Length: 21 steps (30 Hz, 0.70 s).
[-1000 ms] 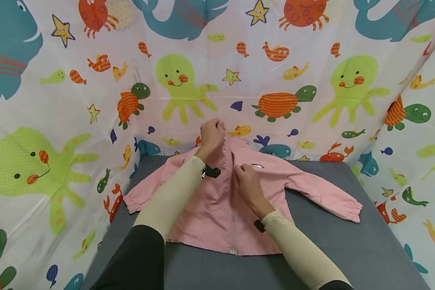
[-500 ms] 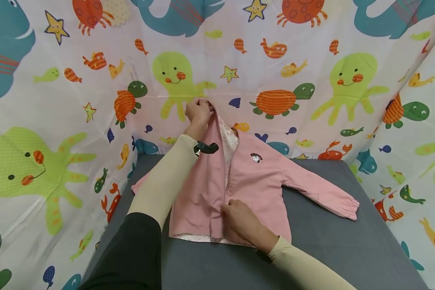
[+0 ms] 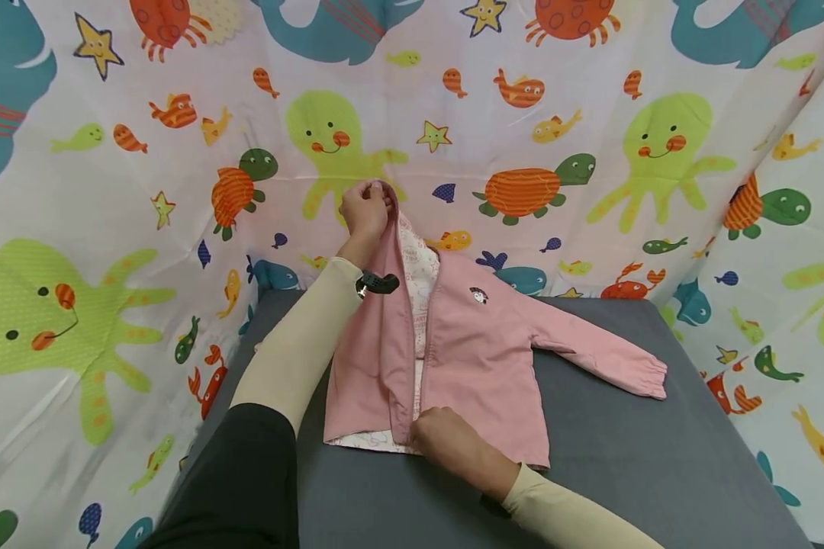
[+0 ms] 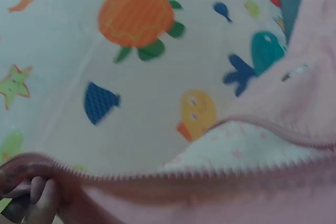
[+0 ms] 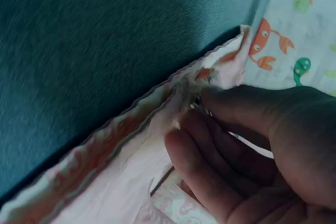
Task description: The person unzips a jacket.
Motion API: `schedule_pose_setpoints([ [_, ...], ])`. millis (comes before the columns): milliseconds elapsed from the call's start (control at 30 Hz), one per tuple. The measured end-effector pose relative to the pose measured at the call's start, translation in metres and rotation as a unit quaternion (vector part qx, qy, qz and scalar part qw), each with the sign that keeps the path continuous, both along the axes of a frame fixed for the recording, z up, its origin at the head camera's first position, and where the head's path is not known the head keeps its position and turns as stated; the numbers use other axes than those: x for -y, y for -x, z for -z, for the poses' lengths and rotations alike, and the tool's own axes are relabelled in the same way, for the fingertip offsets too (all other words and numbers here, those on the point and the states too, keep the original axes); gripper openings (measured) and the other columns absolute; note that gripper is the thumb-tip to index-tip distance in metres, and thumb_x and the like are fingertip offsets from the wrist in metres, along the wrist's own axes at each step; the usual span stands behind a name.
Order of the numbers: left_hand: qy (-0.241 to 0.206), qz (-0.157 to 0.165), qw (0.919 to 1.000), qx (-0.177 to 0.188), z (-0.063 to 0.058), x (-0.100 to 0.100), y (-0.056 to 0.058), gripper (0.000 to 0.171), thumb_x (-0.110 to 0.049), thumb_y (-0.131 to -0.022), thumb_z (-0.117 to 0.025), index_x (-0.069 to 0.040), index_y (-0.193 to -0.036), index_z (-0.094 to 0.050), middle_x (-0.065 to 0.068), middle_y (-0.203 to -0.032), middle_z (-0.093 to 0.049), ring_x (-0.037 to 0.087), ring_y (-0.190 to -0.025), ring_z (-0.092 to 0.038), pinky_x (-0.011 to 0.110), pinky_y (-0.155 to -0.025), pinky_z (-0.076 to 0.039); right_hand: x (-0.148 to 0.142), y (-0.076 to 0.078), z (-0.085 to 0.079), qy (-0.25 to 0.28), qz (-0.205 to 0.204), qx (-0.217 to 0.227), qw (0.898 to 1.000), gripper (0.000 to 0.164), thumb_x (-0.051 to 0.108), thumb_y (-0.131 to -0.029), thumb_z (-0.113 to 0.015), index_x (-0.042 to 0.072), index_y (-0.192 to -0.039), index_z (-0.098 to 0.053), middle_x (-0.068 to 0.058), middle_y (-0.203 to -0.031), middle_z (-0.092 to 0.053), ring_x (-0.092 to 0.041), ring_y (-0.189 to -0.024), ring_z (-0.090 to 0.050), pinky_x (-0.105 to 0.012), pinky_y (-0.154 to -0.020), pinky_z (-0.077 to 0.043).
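Observation:
A pink zip-up jacket (image 3: 484,358) lies front up, its right-hand sleeve spread out. Its front is parted, baring a white printed lining (image 3: 419,267). High at the collar, my left hand (image 3: 366,210) grips the left front edge and holds it raised. Zipper teeth (image 4: 236,172) run along that edge in the left wrist view. Down near the hem, my right hand (image 3: 453,442) pinches the zipper pull (image 5: 198,102) between thumb and finger, mostly covered by the fingertips. My left forearm hides most of the other sleeve.
A grey table surface (image 3: 604,465) lies under the jacket. Behind it and at both sides hangs a white cloth (image 3: 412,114) printed with sea animals. A black strap (image 3: 379,284) sits at my left wrist.
My right hand has moved down the front from the chest to the hem, and the zipper has opened. My left hand has lifted the collar edge up and left, showing the lining.

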<state>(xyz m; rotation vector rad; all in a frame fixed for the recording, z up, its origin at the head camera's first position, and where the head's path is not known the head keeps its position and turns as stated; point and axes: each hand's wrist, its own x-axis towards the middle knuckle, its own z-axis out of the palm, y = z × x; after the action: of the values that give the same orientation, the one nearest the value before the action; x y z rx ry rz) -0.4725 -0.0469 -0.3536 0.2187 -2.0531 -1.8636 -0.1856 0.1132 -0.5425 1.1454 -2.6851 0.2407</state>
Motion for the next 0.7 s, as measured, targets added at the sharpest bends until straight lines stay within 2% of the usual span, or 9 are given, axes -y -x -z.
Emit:
schedule_pose_setpoints([
  [67, 0.026, 0.025, 0.9994, 0.004, 0.014, 0.003, -0.001, 0.035, -0.027, -0.115, -0.059, -0.013, -0.143, -0.073, 0.011, -0.129, -0.077, 0.021, -0.114, -0.078, 0.031, -0.094, -0.063, -0.001, 0.001, 0.002, 0.013, -0.021, 0.027, 0.999, 0.031, 0.009, -0.083, -0.085, 0.020, -0.061, -0.066, 0.009, -0.059, -0.063, -0.010, -0.057, -0.062, -0.029, -0.053, -0.051],
  [133, 0.055, 0.035, 0.9979, 0.001, 0.029, 0.007, -0.002, 0.036, -0.026, -0.114, -0.061, -0.016, -0.147, -0.070, 0.009, -0.135, -0.076, 0.025, -0.127, -0.071, 0.035, -0.103, -0.059, -0.003, 0.003, 0.002, 0.029, -0.037, 0.044, 0.998, 0.025, 0.010, -0.084, -0.085, 0.021, -0.065, -0.071, 0.012, -0.062, -0.065, -0.005, -0.059, -0.061, -0.027, -0.058, -0.051],
  [200, 0.085, 0.040, 0.9956, -0.007, 0.043, 0.011, -0.004, 0.040, -0.026, -0.113, -0.062, -0.019, -0.151, -0.068, 0.008, -0.140, -0.074, 0.030, -0.137, -0.061, 0.042, -0.111, -0.051, -0.006, 0.006, 0.000, 0.049, -0.048, 0.047, 0.997, 0.020, 0.010, -0.085, -0.085, 0.019, -0.070, -0.075, 0.011, -0.064, -0.066, -0.002, -0.060, -0.059, -0.025, -0.060, -0.051],
  [267, 0.107, 0.043, 0.9931, -0.021, 0.058, 0.017, -0.006, 0.041, -0.026, -0.112, -0.062, -0.018, -0.152, -0.067, 0.008, -0.141, -0.074, 0.033, -0.139, -0.059, 0.048, -0.114, -0.047, -0.010, 0.010, -0.003, 0.070, -0.050, 0.042, 0.995, 0.016, 0.009, -0.087, -0.084, 0.017, -0.075, -0.076, 0.010, -0.066, -0.066, -0.001, -0.061, -0.057, -0.024, -0.061, -0.050],
  [367, 0.132, 0.062, 0.9880, -0.049, 0.075, 0.023, -0.013, 0.042, -0.025, -0.111, -0.063, -0.013, -0.152, -0.066, 0.011, -0.141, -0.074, 0.034, -0.134, -0.067, 0.050, -0.120, -0.039, -0.019, 0.015, -0.008, 0.100, -0.022, 0.040, 0.994, 0.012, 0.006, -0.088, -0.082, 0.013, -0.080, -0.077, 0.005, -0.070, -0.069, -0.006, -0.063, -0.059, -0.026, -0.062, -0.052],
  [467, 0.140, 0.084, 0.9830, -0.084, 0.087, 0.027, -0.021, 0.041, -0.022, -0.110, -0.066, -0.008, -0.149, -0.068, 0.015, -0.137, -0.076, 0.032, -0.124, -0.075, 0.046, -0.121, -0.044, -0.028, 0.022, -0.013, 0.123, 0.023, 0.059, 0.990, 0.005, 0.007, -0.090, -0.082, 0.009, -0.095, -0.082, -0.003, -0.084, -0.079, -0.014, -0.075, -0.072, -0.033, -0.072, -0.061],
  [500, 0.141, 0.091, 0.9810, -0.097, 0.090, 0.028, -0.025, 0.041, -0.019, -0.109, -0.067, -0.006, -0.148, -0.069, 0.016, -0.136, -0.076, 0.032, -0.123, -0.075, 0.044, -0.120, -0.046, -0.031, 0.023, -0.014, 0.133, 0.038, 0.068, 0.988, 0.011, 0.009, -0.091, -0.083, 0.008, -0.102, -0.083, -0.005, -0.092, -0.082, -0.017, -0.082, -0.076, -0.037, -0.077, -0.064],
  [600, 0.148, 0.107, 0.9749, -0.126, 0.099, 0.030, -0.035, 0.039, -0.016, -0.107, -0.071, -0.006, -0.145, -0.071, 0.018, -0.133, -0.078, 0.032, -0.120, -0.077, 0.045, -0.106, -0.060, -0.038, 0.030, -0.016, 0.155, 0.080, 0.084, 0.981, 0.027, 0.013, -0.093, -0.084, 0.005, -0.119, -0.082, -0.010, -0.111, -0.083, -0.024, -0.101, -0.079, -0.046, -0.091, -0.065],
  [700, 0.173, 0.119, 0.9683, -0.135, 0.108, 0.032, -0.046, 0.042, -0.020, -0.105, -0.075, -0.008, -0.144, -0.072, 0.015, -0.131, -0.079, 0.031, -0.117, -0.078, 0.045, -0.102, -0.062, -0.043, 0.038, -0.017, 0.179, 0.108, 0.080, 0.975, 0.034, 0.014, -0.093, -0.086, 0.002, -0.125, -0.080, -0.013, -0.119, -0.082, -0.030, -0.110, -0.078, -0.050, -0.097, -0.063],
])
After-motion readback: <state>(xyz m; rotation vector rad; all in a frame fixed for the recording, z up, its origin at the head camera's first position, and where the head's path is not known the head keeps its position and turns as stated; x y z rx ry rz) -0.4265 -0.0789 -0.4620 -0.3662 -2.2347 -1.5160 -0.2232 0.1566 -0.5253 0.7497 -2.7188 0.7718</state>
